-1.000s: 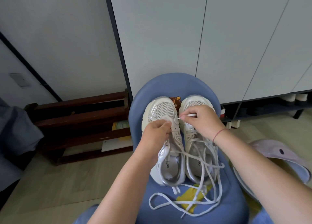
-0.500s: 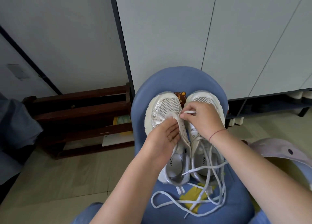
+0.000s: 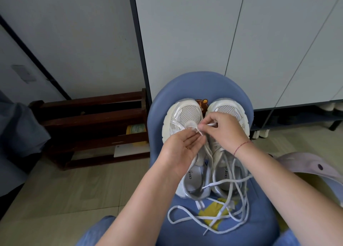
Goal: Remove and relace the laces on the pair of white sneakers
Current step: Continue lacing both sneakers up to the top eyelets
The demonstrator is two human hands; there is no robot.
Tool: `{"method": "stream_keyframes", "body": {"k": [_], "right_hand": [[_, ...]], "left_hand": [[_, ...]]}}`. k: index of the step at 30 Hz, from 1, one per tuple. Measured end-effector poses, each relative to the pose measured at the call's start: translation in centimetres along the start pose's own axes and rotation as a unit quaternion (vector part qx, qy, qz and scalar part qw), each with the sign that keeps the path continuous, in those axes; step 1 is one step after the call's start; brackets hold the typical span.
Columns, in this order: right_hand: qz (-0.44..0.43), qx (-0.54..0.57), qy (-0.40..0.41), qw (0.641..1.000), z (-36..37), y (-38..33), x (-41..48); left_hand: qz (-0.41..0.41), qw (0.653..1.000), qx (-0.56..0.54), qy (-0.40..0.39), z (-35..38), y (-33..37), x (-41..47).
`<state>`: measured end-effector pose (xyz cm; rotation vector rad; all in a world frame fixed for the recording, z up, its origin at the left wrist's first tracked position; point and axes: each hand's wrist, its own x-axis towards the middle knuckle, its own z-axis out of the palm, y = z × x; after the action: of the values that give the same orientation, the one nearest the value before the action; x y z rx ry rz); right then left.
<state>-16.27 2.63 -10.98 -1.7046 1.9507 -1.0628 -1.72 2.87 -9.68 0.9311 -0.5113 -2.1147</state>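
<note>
Sneakers are seen side by side on the blue chair, toes pointed away toward the cabinet, heels toward the person. A lace tip is pinched between thumb and forefinger of the right hand, just above the gap between the two toes, with the other fingers curled in. The left hand is turned palm up, fingers nearly straight and relaxed, nothing gripped. Its fingertips are laid at the tongue of the left sneaker, just beside the right hand. Whether the lace is touched by them cannot be told. Loose laces are spread in loops over the right sneaker's opening and the seat by the heels. A red thread is worn on the right wrist. A wooden rack is seen left of the chair.
</note>
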Motion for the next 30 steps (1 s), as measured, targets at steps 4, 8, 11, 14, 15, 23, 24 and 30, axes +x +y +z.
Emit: {"method": "stream_keyframes", "body": {"k": [4, 8, 11, 14, 15, 23, 24, 30], "right_hand": [[0.025, -0.015, -0.032, 0.999, -0.5, -0.3, -0.2], [0.030, -0.042, -0.041, 0.998, -0.8, -0.5, 0.0], [0.022, -0.042, -0.040, 0.998, -0.7, -0.4, -0.1], [0.017, -0.026, -0.045, 0.998, -1.0, -0.2, -0.1], [0.016, -0.020, -0.048, 0.999, -1.1, -0.1, -0.1], [0.017, 0.014, -0.072, 0.997, -1.5, 0.4, 0.0], [0.017, 0.019, -0.073, 0.997, -1.5, 0.5, 0.0], [0.028, 0.061, -0.068, 0.995, -1.6, 0.4, -0.3]], "left_hand": [[-0.003, 1.000, -0.006, 0.011, -0.4, -0.2, 0.2], [0.019, 0.999, 0.036, 0.036, -0.3, -0.9, 0.7], [0.023, 0.997, 0.056, 0.044, -0.3, -1.2, 1.1], [0.017, 0.997, 0.060, 0.044, -0.5, -1.1, 1.6], [0.013, 0.997, 0.059, 0.047, -0.5, -1.1, 1.8], [0.036, 0.993, 0.095, 0.061, -0.5, -1.6, 2.9], [0.039, 0.992, 0.101, 0.063, -0.4, -1.7, 3.0], [0.066, 0.986, 0.137, 0.066, -0.3, -1.8, 3.0]]}}
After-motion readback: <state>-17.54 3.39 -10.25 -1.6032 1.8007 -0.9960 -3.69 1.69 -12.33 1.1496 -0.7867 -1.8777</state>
